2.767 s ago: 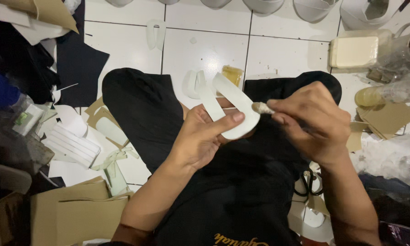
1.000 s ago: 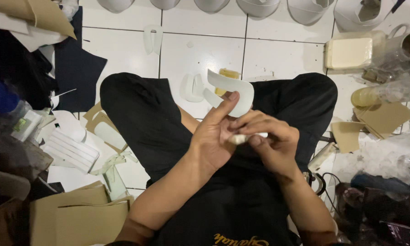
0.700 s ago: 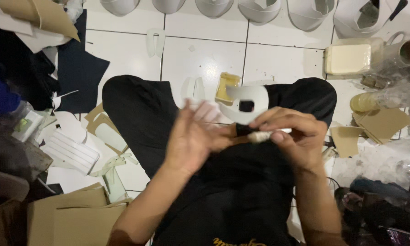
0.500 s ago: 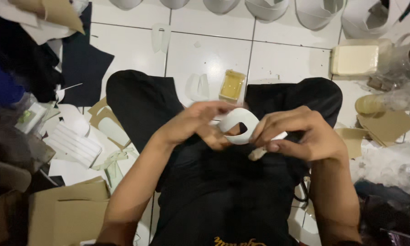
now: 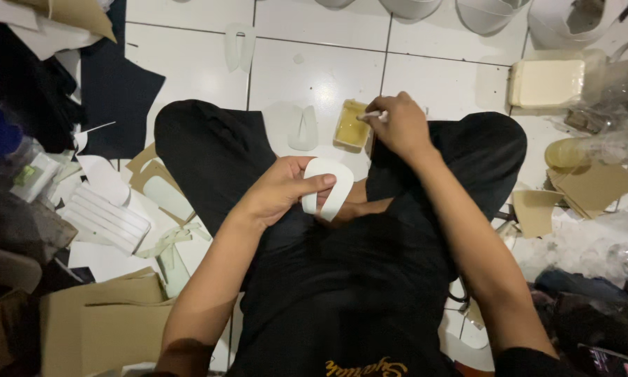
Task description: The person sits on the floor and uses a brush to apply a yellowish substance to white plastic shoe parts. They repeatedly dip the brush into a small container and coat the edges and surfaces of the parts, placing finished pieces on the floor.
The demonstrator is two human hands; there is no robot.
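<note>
Cardboard box (image 5: 84, 324), near left corner: plain brown, flaps open, no label showing.

Flat brown cardboard sheets (image 5: 586, 192), right side on the tiled floor: loose pieces, overlapping, tan.

Cream rectangular block or pack (image 5: 546, 84), far right: pale yellow-white, lying flat beside a clear plastic container; cannot tell whether it is wrapped.

Small square tub (image 5: 351, 126), far centre on the white tiles: shallow, yellowish contents, just beyond the crossed legs.

Small pack with a green and white label (image 5: 31, 174), left edge: partly buried among clutter, shape unclear.

No signs or screens visible.
</note>
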